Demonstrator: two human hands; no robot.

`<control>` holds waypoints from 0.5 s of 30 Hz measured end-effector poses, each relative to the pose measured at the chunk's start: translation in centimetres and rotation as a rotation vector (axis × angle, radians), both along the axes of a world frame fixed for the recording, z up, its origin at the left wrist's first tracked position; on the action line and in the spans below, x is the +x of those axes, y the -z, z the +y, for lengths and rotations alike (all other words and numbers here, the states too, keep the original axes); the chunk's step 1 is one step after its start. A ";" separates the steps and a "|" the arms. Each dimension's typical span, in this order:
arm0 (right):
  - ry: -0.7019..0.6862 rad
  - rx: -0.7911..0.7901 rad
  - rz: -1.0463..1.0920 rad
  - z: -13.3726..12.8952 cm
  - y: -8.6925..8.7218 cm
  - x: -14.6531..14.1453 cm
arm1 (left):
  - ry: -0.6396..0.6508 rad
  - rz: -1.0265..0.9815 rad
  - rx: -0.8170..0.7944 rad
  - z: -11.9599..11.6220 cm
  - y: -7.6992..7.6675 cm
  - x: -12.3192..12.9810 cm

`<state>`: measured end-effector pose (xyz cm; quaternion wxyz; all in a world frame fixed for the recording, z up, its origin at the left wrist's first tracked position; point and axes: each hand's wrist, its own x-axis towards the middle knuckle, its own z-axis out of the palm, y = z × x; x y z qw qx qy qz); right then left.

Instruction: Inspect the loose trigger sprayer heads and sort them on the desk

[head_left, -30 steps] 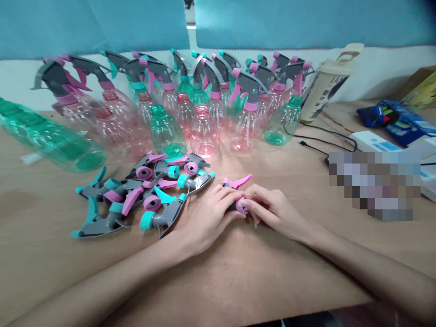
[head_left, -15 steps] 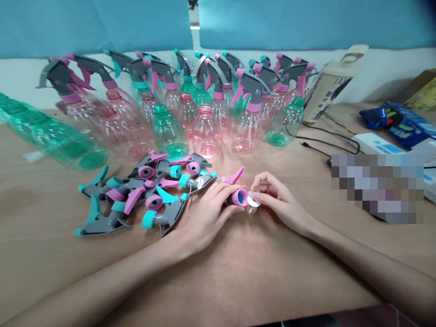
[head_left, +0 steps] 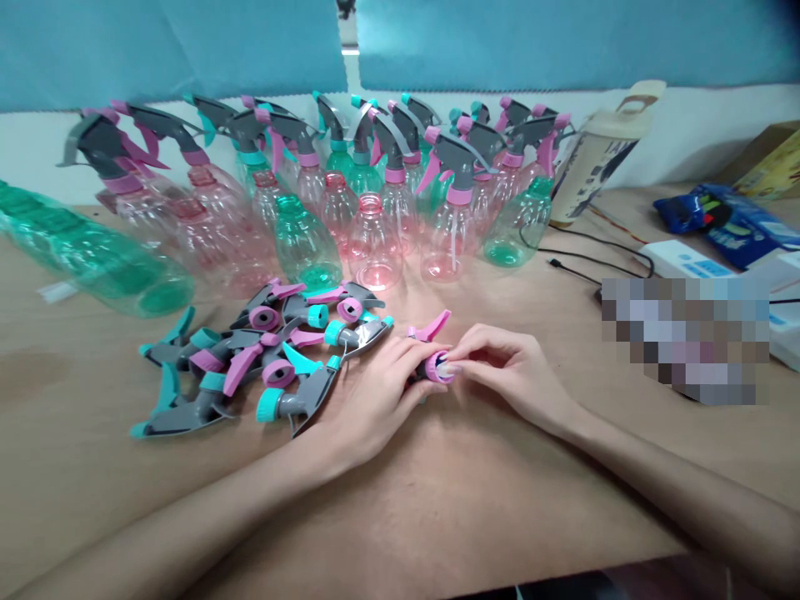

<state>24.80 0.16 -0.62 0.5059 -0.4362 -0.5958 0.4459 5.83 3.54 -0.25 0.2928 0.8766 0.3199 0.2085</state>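
Note:
My left hand [head_left: 388,377] is wrapped round a grey trigger spray head [head_left: 431,369] with a pink collar and pink trigger, its open end facing right. At that opening, the fingertips of my right hand [head_left: 509,358] are pinched together and reach into the collar. A small white disc [head_left: 446,367] shows under them, mostly hidden, inside the collar's mouth. Left of my left hand lies a pile of loose spray heads, among them one with a turquoise collar [head_left: 268,405] and one with a pink collar [head_left: 278,373].
Clear pink bottles [head_left: 373,250] and green bottles [head_left: 307,246] stand behind, many with spray heads fitted. Green bottles [head_left: 106,258] lie at the left. On the right are a tumbler [head_left: 597,158], a black cable [head_left: 593,254], a blue packet [head_left: 718,221] and a blurred-out object [head_left: 684,342].
My right hand has moved left and brought the white disc from beside the collar into its opening. My left hand keeps its hold on the spray head. The view has shifted slightly.

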 end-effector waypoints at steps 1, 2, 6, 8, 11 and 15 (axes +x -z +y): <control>0.007 0.015 -0.006 0.0 0.2 0.0 | 0.009 0.001 0.003 0.0 0.0 0.0; 0.015 0.030 -0.014 0.0 0.3 -0.1 | 0.015 0.001 0.005 0.0 0.0 0.0; 0.059 0.098 -0.089 0.2 0.7 0.2 | 0.033 -0.001 0.008 0.0 0.1 0.0; 0.074 0.124 -0.136 0.3 0.6 0.3 | 0.032 -0.004 0.015 0.0 0.1 0.0; 0.119 0.146 -0.166 0.3 0.2 0.5 | 0.027 -0.011 0.017 0.0 0.1 0.0; 0.170 0.138 -0.177 0.2 -0.1 0.5 | 0.023 -0.007 0.005 0.0 0.0 0.0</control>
